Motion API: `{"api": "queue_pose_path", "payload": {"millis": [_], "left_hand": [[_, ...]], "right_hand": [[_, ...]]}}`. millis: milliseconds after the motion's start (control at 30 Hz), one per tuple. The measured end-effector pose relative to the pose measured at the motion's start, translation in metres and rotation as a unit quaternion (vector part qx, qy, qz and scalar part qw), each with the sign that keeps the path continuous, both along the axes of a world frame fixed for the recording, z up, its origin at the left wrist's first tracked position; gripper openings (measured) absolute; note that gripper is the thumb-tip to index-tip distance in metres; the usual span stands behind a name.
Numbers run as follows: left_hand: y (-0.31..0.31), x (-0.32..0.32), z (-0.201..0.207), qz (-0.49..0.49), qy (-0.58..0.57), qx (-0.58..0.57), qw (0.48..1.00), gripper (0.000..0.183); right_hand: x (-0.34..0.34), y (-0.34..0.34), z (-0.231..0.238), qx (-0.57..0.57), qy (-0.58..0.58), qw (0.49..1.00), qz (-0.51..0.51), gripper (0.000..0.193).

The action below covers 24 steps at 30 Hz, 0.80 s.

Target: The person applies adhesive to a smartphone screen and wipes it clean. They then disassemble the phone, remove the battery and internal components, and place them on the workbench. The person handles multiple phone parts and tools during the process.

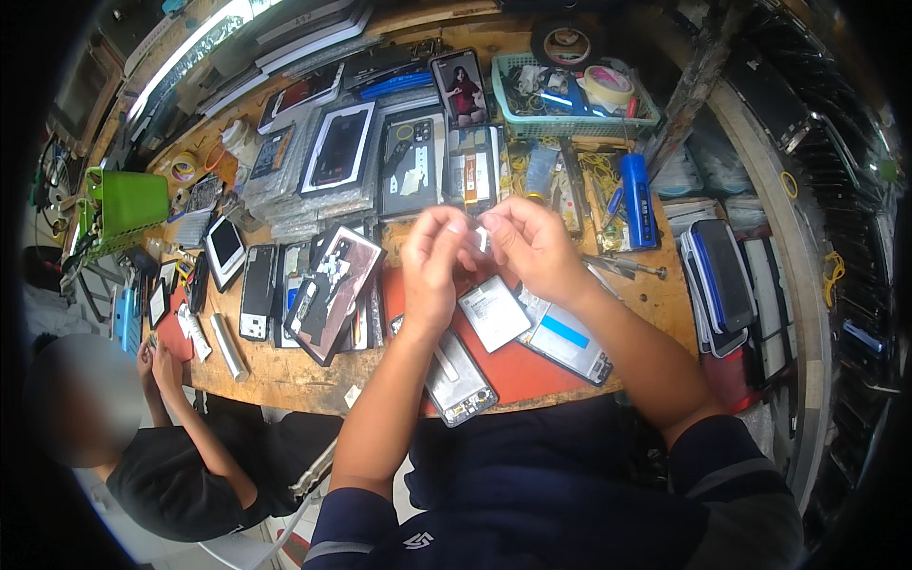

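Over the red mat, my left hand (432,266) and my right hand (534,249) are raised close together, thumbs and fingertips pinched. Between them is a small white piece (481,239), like a thin strip; its exact kind is too small to make out. Just below lies a flat white phone battery (494,314). An opened phone (460,382) with its inside showing rests under my left forearm. Another opened phone body (568,344) with a blue strip lies beneath my right forearm.
Phones and parts crowd the bench, with boxed phones (338,147) behind. A teal basket (579,123) holds tape and tools. A blue cylinder (638,201) stands right; stacked phones (719,285) are beyond the edge. At left, another person's hands (160,363) work near a green bin (133,204).
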<state>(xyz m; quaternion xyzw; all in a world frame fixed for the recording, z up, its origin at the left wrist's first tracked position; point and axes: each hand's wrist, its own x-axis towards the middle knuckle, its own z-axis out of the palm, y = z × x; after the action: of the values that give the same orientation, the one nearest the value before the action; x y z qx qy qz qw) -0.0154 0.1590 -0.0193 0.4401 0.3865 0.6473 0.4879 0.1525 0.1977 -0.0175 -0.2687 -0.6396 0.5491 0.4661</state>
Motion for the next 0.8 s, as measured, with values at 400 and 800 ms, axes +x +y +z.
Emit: {"api": "queue_pose_path", "payload": {"millis": [400,800], "left_hand": [[0.000,0.001,0.000,-0.023,0.041,-0.037,0.998,0.017],[-0.002,0.001,-0.001,-0.040,0.016,-0.036,0.998,0.013]], "right_hand": [[-0.003,-0.006,0.011,-0.041,-0.011,0.998,-0.037,0.023],[-0.002,-0.005,0.006,-0.036,-0.008,0.998,-0.051,0.021]]}}
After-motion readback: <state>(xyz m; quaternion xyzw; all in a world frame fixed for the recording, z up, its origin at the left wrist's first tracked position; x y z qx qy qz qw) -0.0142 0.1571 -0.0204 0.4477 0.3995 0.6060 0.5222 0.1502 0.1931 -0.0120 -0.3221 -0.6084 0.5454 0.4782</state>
